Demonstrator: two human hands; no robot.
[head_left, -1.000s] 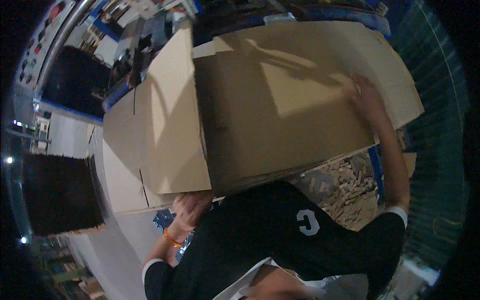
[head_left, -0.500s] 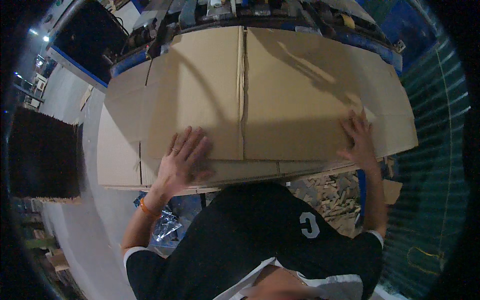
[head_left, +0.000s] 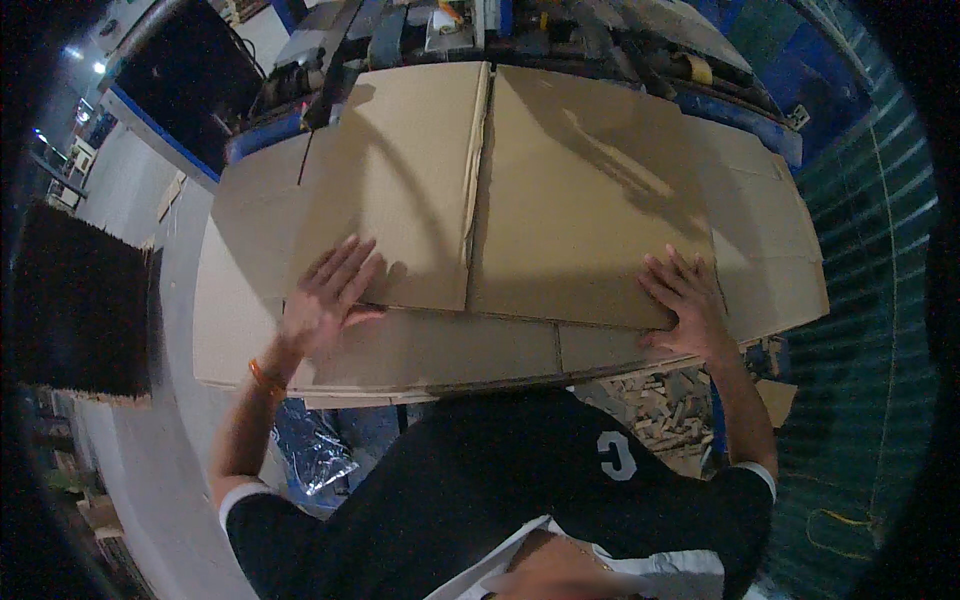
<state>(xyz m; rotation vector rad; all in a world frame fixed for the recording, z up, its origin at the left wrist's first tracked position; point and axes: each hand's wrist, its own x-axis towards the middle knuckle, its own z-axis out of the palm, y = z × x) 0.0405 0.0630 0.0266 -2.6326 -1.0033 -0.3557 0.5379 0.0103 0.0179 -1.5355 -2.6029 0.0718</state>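
A folded brown cardboard piece [head_left: 590, 200] with a seam down its middle lies on top of larger flat cardboard sheets [head_left: 450, 355]. It sits slightly turned on them. My left hand [head_left: 325, 290], an orange band on its wrist, rests on the near left corner of the folded piece, fingers spread and thumb apart. Over its near right corner lies my right hand [head_left: 685, 300], fingers stretched and spread. Neither hand is wrapped around anything. The cardboard's underside is hidden.
Beyond the cardboard stands a machine with dark belts [head_left: 380, 35] and a blue frame. A dark bristly stack [head_left: 80, 300] is at the left. Cardboard scraps [head_left: 660, 410] lie below at the right, clear plastic [head_left: 320, 455] at the left. Green corrugated sheeting [head_left: 860, 380] borders the right.
The folded cardboard has turned slightly, its near edge now slanting down to the right. My left hand has moved left, and my right hand has shifted a little left and nearer.
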